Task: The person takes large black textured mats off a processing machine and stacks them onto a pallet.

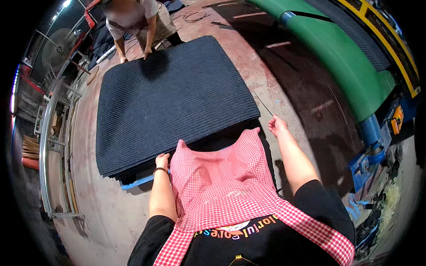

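Apron of red-and-white checked cloth (222, 181) on, standing before a broad, rectangular stack of dark, ribbed sheets (177, 102). Resting the half-curled left hand (163, 161) at its near edge, left of middle, leaving unclear whether pinching any sheet. Gripping a thin, straight, dark rod (264, 104) in the closed right hand (277, 126), just beside the near-right corner. Apparently steadying the edge while readying the rod, probably calling next for careful rod placement. Facing a co-worker (141, 29) touching the far edge two-handed.
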